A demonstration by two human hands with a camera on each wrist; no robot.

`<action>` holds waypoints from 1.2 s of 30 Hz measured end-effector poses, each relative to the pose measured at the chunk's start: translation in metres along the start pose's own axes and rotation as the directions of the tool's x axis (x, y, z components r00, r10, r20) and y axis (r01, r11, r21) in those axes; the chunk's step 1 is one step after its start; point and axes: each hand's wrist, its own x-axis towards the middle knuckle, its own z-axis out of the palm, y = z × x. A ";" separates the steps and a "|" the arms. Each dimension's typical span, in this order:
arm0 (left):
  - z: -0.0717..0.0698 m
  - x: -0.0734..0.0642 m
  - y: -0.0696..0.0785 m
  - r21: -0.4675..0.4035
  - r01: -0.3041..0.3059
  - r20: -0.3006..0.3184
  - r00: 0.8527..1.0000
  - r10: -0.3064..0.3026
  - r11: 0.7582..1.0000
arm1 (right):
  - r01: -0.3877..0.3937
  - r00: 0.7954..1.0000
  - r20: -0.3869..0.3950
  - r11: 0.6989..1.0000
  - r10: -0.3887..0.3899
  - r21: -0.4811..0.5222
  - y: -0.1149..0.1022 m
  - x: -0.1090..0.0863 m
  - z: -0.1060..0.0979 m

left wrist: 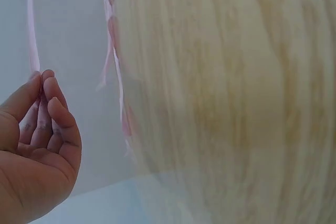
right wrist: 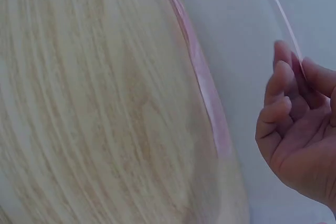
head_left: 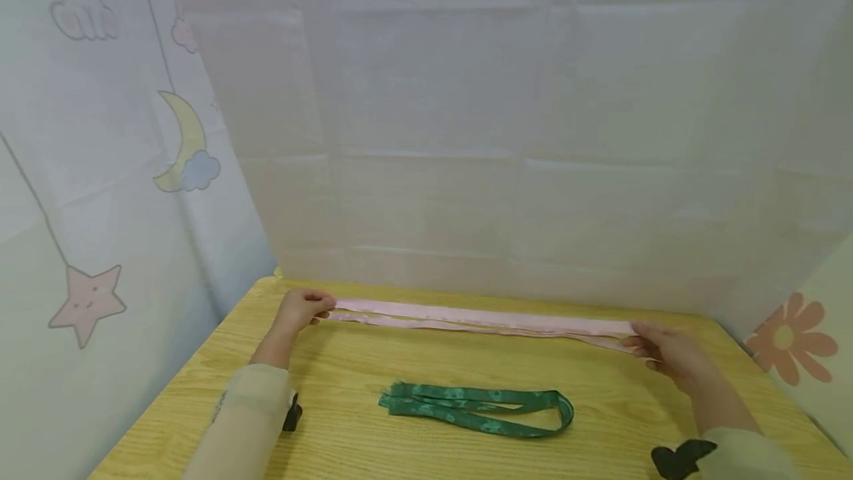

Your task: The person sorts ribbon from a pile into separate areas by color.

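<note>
A pink ribbon [head_left: 480, 315] is stretched straight across, above the far part of the table. My left hand [head_left: 301, 311] pinches one end between thumb and fingertips; in the left wrist view the ribbon runs up from that pinch. At the other end my right hand [head_left: 674, 355] grips it the same way, the other fingers loosely bent. Below the taut strip, a second pink length [right wrist: 205, 72] lies along the wooden surface, creased and partly twisted, with frayed tips in the left wrist view. Nearer to me rests a green patterned ribbon [head_left: 486, 396], folded into a long loop with frayed ends at left.
The yellow wood-grain table [head_left: 346, 443] has rounded far corners. Behind it hangs a pale creased sheet [head_left: 433, 110]. Printed hangings stand at both sides, with a moon [head_left: 189, 128] and a star at left and a flower [head_left: 793, 338] at right.
</note>
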 end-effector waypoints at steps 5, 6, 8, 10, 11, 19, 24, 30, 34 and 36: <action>0.000 0.001 -0.006 -0.006 0.040 -0.024 0.999 -0.040 0.999 | -0.009 1.000 -0.014 1.000 0.009 -0.021 0.007 0.004 0.000; 0.000 0.002 -0.008 -0.004 0.043 -0.027 0.999 -0.043 0.999 | -0.014 0.999 -0.042 0.999 0.013 -0.033 0.008 0.004 0.001; 0.000 0.003 -0.010 -0.001 0.045 -0.033 0.998 -0.045 0.999 | -0.025 0.995 -0.099 0.998 0.020 -0.053 0.009 0.003 0.001; 0.001 0.004 -0.011 -0.001 0.044 -0.034 0.998 -0.044 0.999 | -0.039 0.990 -0.137 0.998 0.031 -0.054 0.009 0.003 0.002; 0.001 0.004 -0.012 -0.002 0.042 -0.032 0.999 -0.042 0.999 | -0.044 0.988 -0.147 0.998 0.036 -0.048 0.010 0.003 0.002; 0.001 0.005 -0.016 -0.136 0.092 -0.012 0.995 -0.094 0.986 | -0.045 0.985 -0.163 0.996 0.056 0.075 0.014 0.007 0.003; 0.004 0.007 -0.021 -0.121 0.097 -0.037 0.994 -0.102 0.988 | -0.063 0.977 -0.194 0.992 0.083 0.109 0.019 0.013 0.005; 0.006 0.010 -0.027 -0.130 0.133 -0.058 0.988 -0.142 0.983 | -0.097 0.961 -0.250 0.990 0.119 0.100 0.023 0.017 0.009; 0.006 0.013 -0.032 -0.129 0.148 -0.060 0.986 -0.157 0.980 | -0.085 0.956 -0.254 0.964 0.150 0.252 0.026 0.022 0.014; 0.006 0.015 -0.035 -0.122 0.157 -0.061 0.984 -0.165 0.980 | -0.083 0.956 -0.232 0.926 0.178 0.368 0.029 0.024 0.016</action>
